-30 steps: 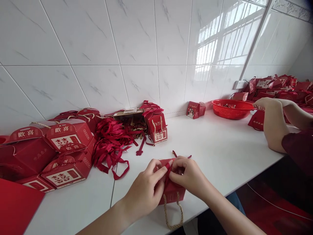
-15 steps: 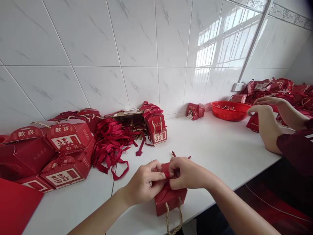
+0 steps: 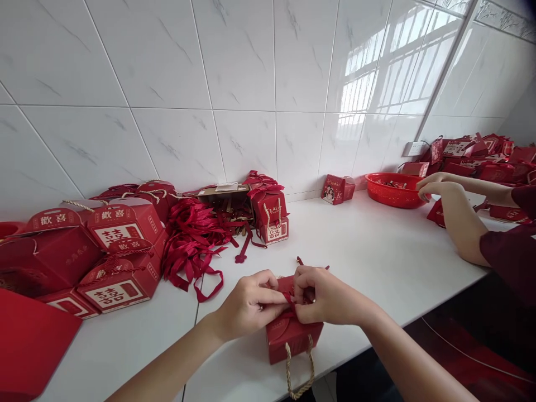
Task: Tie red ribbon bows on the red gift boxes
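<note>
A small red box (image 3: 294,336) stands near the table's front edge, its twisted rope handle (image 3: 300,385) hanging down over the front. Dark red ribbon (image 3: 288,311) lies across the box top. My left hand (image 3: 255,301) is closed at the left of the top, fingers pinching the ribbon. From the right, my right hand (image 3: 318,296) pinches the same ribbon, its fingertips close to those of my left hand. The fingers partly hide the ribbon where they meet.
Stacked red gift boxes (image 3: 119,279) stand at the left, beside a heap of red ribbons (image 3: 192,234). Behind are an open carton (image 3: 226,195) and decorated boxes (image 3: 274,215). At the right, a person's hand (image 3: 431,184) is over a red basket (image 3: 389,195).
The view has shifted slightly. My hands stay on the ribbon with small finger movements. The other person's hand has moved left to the red basket.
</note>
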Action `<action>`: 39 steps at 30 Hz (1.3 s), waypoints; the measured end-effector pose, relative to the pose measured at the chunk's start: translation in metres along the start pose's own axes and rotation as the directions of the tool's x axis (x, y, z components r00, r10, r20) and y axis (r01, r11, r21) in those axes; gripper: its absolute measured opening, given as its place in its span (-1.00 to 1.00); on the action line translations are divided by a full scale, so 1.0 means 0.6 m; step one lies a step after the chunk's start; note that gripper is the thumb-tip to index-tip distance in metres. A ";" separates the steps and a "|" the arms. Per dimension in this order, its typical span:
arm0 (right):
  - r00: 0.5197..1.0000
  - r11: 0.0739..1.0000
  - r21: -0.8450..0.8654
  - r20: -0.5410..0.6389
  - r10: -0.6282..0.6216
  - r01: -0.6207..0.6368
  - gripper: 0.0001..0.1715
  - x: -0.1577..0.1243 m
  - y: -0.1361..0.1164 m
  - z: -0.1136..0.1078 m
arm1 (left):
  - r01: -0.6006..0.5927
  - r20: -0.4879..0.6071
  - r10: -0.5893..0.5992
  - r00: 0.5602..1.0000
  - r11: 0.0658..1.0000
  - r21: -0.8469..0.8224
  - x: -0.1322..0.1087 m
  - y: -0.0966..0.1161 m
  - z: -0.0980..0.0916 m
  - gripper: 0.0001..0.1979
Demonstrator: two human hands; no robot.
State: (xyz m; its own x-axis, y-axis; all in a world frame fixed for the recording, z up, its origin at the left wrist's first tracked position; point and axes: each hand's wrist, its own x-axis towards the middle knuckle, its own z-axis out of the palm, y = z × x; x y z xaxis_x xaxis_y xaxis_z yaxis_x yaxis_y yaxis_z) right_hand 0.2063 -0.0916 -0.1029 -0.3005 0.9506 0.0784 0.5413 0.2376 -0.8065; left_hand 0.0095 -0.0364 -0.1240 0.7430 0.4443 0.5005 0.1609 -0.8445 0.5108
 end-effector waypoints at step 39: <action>0.970 0.996 -0.094 -0.242 -0.028 0.005 -0.81 -0.016 0.029 0.015 | 0.475 0.206 -0.429 0.880 0.811 -0.341 0.008 0.007 -0.023 -0.75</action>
State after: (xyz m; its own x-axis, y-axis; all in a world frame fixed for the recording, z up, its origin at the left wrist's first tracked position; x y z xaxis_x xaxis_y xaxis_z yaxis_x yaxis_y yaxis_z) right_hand 0.2117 -0.0982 -0.1230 -0.1165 0.9637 0.2403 0.6108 0.2603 -0.7478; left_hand 0.0046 -0.0333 -0.1097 0.7187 0.6911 0.0769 0.2624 -0.3720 0.8904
